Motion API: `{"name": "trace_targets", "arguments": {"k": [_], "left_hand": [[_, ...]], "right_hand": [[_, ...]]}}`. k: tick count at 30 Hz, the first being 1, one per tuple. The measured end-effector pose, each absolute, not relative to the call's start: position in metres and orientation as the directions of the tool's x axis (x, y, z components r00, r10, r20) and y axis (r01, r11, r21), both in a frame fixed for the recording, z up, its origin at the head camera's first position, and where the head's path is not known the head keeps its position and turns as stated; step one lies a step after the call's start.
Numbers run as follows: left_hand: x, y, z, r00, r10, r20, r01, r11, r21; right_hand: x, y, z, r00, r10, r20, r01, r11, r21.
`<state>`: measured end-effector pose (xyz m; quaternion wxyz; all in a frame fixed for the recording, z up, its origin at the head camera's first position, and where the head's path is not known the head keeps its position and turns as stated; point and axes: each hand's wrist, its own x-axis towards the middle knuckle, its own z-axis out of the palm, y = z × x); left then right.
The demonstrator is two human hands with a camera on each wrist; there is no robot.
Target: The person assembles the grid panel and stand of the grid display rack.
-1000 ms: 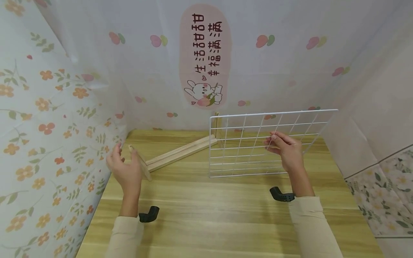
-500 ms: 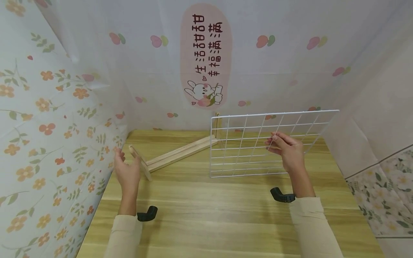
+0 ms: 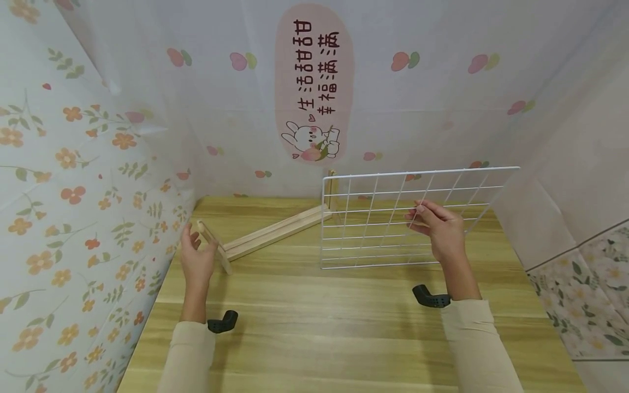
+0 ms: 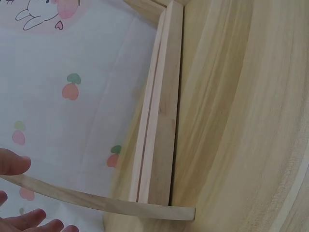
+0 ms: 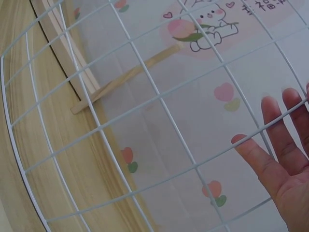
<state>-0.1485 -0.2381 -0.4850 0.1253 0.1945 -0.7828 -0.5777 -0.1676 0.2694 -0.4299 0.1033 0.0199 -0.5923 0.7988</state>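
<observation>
My right hand (image 3: 444, 232) pinches a wire of the white wire grid panel (image 3: 417, 172) and holds it tilted up at the right; in the right wrist view the thumb (image 5: 258, 157) lies along a wire. A pale wooden stand (image 3: 280, 232), two long parallel rails with a slat across each end, sits at the back left. Beside its near slat (image 4: 96, 199) is my left hand (image 3: 197, 261), its fingers loosely bent. In the left wrist view the thumb (image 4: 13, 162) and the fingers (image 4: 34, 218) lie on opposite sides of that slat, spread apart.
The stand's far slat (image 3: 334, 188) rises behind the grid's left edge, close to the patterned back curtain (image 3: 422, 109). A floral curtain (image 3: 88, 218) borders the left side of the wooden table (image 3: 314, 333). Black camera mounts (image 3: 431, 297) stick out at both wrists.
My left hand has come in from the outer left toward the stand's near slat and turned slightly. The right hand and the grid have stayed almost in place.
</observation>
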Motion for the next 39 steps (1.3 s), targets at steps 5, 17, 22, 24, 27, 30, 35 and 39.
{"name": "trace_targets", "arguments": {"k": [5,17,22,24,27,30,35,39], "left_hand": [[-0.151,-0.240,-0.491,-0.908,-0.418,-0.025,-0.151,0.271,0.951],[-0.159,-0.240,-0.501,-0.912,-0.409,-0.016,-0.142,0.281,0.949],[-0.160,-0.239,-0.499,-0.918,-0.396,-0.013,-0.152,0.322,0.934],[-0.160,-0.238,-0.498,-0.921,-0.390,0.001,-0.151,0.358,0.921],[-0.161,-0.237,-0.499,-0.925,-0.378,0.023,-0.145,0.409,0.901],[-0.162,-0.236,-0.500,-0.927,-0.373,0.047,-0.133,0.442,0.887],[-0.164,-0.235,-0.503,-0.919,-0.386,0.086,-0.126,0.492,0.861],[-0.166,-0.234,-0.504,-0.915,-0.390,0.109,-0.124,0.525,0.842]], "right_hand": [[-0.167,0.270,-0.430,-0.978,0.141,0.155,-0.189,-0.275,-0.943],[-0.168,0.270,-0.431,-0.977,0.159,0.142,-0.181,-0.268,-0.946],[-0.167,0.271,-0.430,-0.975,0.167,0.144,-0.184,-0.251,-0.950],[-0.167,0.271,-0.430,-0.975,0.170,0.139,-0.179,-0.242,-0.954],[-0.167,0.271,-0.429,-0.975,0.176,0.133,-0.172,-0.234,-0.957],[-0.167,0.270,-0.427,-0.976,0.172,0.133,-0.173,-0.244,-0.954],[-0.169,0.267,-0.422,-0.973,0.171,0.155,-0.193,-0.238,-0.952],[-0.172,0.264,-0.416,-0.970,0.167,0.178,-0.219,-0.272,-0.937]]}}
